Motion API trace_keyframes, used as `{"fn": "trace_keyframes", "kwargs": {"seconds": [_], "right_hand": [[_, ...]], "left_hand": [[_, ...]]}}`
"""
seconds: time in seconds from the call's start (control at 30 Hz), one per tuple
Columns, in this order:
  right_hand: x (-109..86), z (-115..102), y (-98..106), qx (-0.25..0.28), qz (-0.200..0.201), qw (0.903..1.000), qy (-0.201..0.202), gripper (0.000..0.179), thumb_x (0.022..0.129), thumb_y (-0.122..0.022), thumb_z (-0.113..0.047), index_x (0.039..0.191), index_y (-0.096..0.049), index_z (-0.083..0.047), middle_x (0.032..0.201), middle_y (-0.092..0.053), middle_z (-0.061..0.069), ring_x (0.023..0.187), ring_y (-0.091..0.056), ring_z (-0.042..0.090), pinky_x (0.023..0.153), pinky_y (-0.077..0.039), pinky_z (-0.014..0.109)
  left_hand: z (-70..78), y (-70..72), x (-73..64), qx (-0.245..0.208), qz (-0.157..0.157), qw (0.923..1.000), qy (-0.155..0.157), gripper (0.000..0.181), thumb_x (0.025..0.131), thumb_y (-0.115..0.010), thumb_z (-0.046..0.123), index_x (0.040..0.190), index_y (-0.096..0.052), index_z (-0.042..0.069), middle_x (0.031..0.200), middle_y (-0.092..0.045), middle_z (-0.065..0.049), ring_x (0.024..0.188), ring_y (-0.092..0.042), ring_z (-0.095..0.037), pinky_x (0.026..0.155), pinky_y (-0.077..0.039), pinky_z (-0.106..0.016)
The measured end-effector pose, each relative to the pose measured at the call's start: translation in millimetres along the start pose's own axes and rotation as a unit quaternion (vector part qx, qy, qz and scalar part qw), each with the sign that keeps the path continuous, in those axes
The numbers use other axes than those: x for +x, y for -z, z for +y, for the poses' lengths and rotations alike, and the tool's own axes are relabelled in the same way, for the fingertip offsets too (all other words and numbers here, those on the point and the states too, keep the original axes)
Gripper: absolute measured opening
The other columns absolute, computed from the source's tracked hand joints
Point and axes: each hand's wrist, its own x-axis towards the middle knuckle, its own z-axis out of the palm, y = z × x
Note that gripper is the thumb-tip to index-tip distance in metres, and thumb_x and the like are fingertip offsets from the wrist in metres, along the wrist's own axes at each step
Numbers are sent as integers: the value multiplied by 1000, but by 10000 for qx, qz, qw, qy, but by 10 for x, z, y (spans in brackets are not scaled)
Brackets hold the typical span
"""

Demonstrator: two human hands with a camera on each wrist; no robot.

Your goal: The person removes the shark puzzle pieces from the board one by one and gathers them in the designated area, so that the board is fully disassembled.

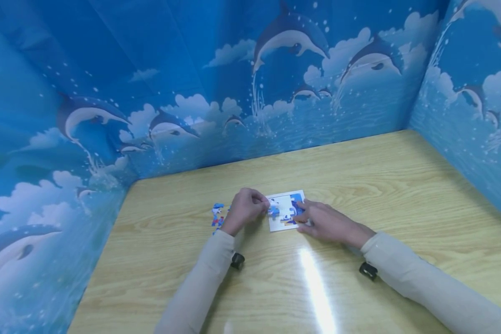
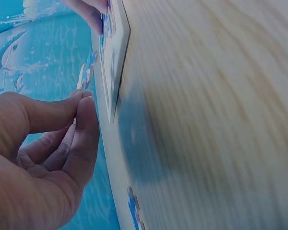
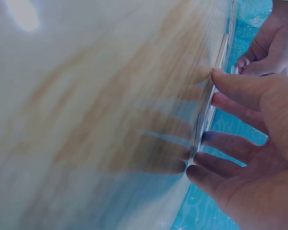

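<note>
Between thumb and fingertips, my left hand (image 1: 246, 208) pinches a jigsaw puzzle piece (image 2: 88, 71) at the left side of a white-bordered puzzle board (image 1: 278, 228). In the left wrist view the piece stands edge-on beyond the fingertips, close over the board. My right hand (image 1: 324, 221) rests at the board's right side with fingers spread. Its thumb (image 3: 237, 87) touches the near edge in the right wrist view. Blue printed pieces (image 1: 295, 204) lie along the right part of the board, partly hidden by the right fingers. The board's middle shows white.
Several loose puzzle pieces (image 1: 218, 215) lie on the wood-patterned table (image 1: 171, 269) left of the left hand, some hidden behind it. A blue dolphin-printed curtain (image 1: 217, 116) borders the table at the back and both sides. Each wrist carries a small black device (image 1: 237, 260).
</note>
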Motion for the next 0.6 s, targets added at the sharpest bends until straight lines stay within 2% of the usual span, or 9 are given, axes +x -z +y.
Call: {"fn": "trace_keyframes", "kwargs": {"seconds": [0.2,0.43,0.6], "right_hand": [[-13,-1,-2,-8,41,10000,52,30,94,-73,-17,119,-71,0,148,-44,29,139,-35,52,111,-30,62],[-6,0,2,8,22,10000,53,30,94,-72,-16,119,-71,0,148,-44,30,139,-35,53,111,-30,63],[-5,9,-5,0,40,9999,97,29,95,-72,-16,119,-71,0,147,-45,30,139,-35,53,110,-31,64]], "left_hand": [[-138,103,-56,148,210,9996,-87,6,90,-78,14,87,-75,10,78,-71,-1,71,-65,-17,61,-52,-29],[-232,228,-132,164,309,9991,246,6,92,-76,14,89,-74,10,80,-71,-1,75,-67,-21,61,-52,-29],[-302,325,-175,263,452,9980,365,5,91,-76,13,90,-75,9,81,-70,-3,73,-66,-20,60,-52,-29]]}}
